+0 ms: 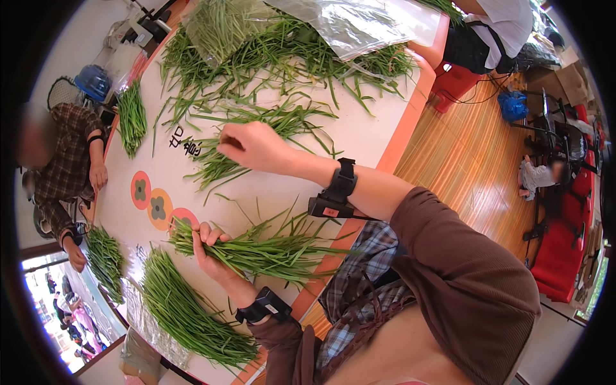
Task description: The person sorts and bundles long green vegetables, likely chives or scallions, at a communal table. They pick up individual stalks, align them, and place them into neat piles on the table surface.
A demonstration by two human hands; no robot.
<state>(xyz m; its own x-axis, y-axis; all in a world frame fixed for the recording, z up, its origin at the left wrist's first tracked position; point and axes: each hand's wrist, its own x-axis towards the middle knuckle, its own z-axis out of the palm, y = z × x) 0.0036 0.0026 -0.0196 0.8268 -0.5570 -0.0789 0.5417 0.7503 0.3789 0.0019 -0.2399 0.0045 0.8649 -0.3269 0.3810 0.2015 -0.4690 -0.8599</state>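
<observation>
Long green leafy stalks, probably Chinese chives (274, 248), lie bunched in my left hand (211, 250), whose fingers wrap the bunch near its left end. Farther up the table, my right hand (255, 147) is raised over a loose pile of the same stalks (216, 166), its fingers curled; whether a stalk is between them cannot be told. A large, neatly aligned bundle (187, 308) rests on the table below my left hand. Both wrists wear black straps with small devices.
Loose stalks (288, 62) and clear plastic bags (361, 21) cover the table's far end. Smaller bundles (131, 120) (104, 262) lie along the left edge, where a person in a plaid shirt (72, 154) sits. Another person (500, 29) is at the upper right, by a red stool (455, 86).
</observation>
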